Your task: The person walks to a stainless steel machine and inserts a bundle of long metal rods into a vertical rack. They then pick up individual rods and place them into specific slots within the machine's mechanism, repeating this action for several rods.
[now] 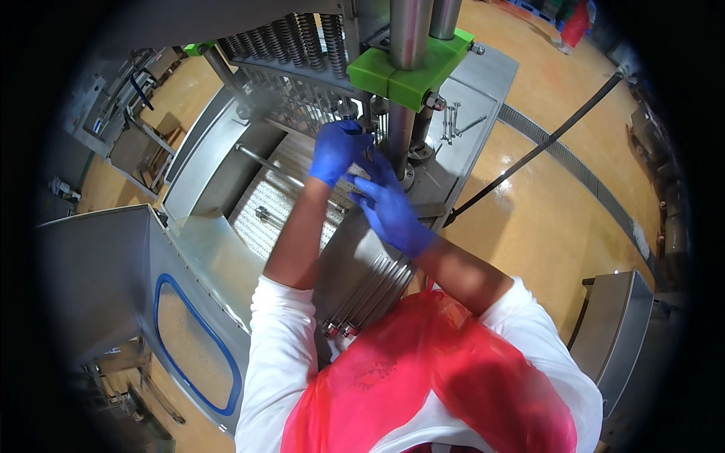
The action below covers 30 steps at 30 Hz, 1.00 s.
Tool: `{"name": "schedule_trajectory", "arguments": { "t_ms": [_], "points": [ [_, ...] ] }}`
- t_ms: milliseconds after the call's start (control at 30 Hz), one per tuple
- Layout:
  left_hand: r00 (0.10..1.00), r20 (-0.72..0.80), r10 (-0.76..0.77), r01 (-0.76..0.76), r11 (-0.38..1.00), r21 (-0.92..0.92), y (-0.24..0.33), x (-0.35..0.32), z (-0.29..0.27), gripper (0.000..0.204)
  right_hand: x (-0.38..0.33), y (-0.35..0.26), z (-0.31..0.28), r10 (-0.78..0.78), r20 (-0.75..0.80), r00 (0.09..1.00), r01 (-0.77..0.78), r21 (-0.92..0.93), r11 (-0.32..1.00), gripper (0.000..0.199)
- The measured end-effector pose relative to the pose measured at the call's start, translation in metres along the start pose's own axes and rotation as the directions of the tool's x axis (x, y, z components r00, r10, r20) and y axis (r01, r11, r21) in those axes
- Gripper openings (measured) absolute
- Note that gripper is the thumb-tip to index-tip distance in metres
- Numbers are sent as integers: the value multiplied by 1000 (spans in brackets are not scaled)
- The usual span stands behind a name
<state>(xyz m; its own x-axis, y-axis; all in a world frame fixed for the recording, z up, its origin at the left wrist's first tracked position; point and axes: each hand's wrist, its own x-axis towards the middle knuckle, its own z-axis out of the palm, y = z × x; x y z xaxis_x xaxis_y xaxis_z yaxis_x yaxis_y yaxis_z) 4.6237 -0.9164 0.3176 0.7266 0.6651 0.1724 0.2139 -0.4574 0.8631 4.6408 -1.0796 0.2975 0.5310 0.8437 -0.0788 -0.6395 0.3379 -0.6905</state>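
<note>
Both my hands wear blue gloves and meet at a metal machine head with a row of coil springs (306, 41). My left hand (334, 151) is closed at the lower end of this head, its fingers curled around something that they hide. Just below and to the right, my right hand (393, 214) reaches up with its fingers apart; the upper ones are in shadow beside the thick steel column (400, 136). Several long thin metal rods (370, 294) lie side by side on the steel surface in front of my apron.
Green clamp blocks (411, 72) surround the columns. Small metal pins (453, 124) lie on the steel deck to the right. A perforated white conveyor belt (264, 200) runs below the head, with a crossbar (268, 166) above it. The blue-edged guard (162, 332) stands left; a dark hose (536, 151) slants right.
</note>
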Motion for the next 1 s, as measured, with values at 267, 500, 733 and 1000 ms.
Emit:
{"name": "schedule_trajectory", "arguments": {
  "t_ms": [267, 500, 733, 1000],
  "points": [
    [931, 365, -8, 145, 926, -350, -23, 21, -37, 24, 62, 19, 34, -62, -185, 981, 154, 535, 831, 29],
    [964, 245, 101, -143, 977, 160, 12, 4, -44, 26, 93, 14, 16, 58, -111, 992, 27, 641, 767, 35],
    [924, -297, 239, -287, 949, -130, 98, 7, -61, 41, 74, 4, 46, 124, -336, 934, 106, 590, 801, 24],
    [900, -143, 413, -433, 884, -174, 101, 21, -58, 49, 89, 6, 40, 135, -388, 912, 172, 660, 732, 25]
  ]
}}
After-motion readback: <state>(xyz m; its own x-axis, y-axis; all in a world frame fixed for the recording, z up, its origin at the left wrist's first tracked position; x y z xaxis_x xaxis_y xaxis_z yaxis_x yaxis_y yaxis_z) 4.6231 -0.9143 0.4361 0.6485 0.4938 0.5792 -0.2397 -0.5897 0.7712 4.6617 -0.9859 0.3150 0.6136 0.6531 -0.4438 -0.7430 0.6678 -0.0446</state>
